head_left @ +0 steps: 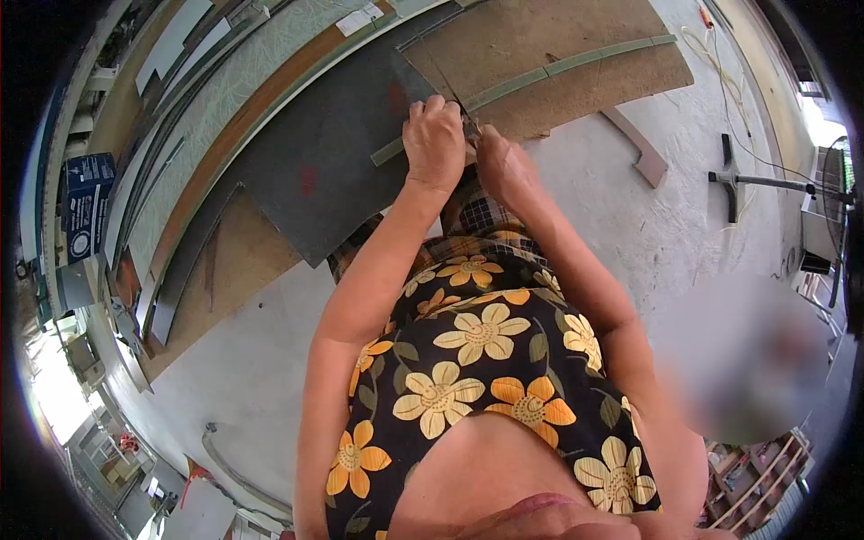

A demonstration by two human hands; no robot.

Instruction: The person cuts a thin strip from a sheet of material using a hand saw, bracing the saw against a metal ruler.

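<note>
My left hand [435, 144] is closed at the edge of a dark grey sheet [333, 135], its fingers curled round something I cannot make out. Right beside it, my right hand [506, 166] is closed too, in a pinch on a small thin item too small to name. A narrow green strip [576, 68] runs across a brown board [540, 31] and comes up to my hands. Its other end [389, 151] shows on the dark sheet, left of my left hand. Both hands are close together, almost touching.
A small angled brown piece [641, 148] lies on the pale floor [621, 234] to the right. Further right is a stand with a black foot [730, 178], with cables near it. Long curved strips [261, 94] and a dark blue box [88, 205] are at the left. A blurred patch covers the lower right.
</note>
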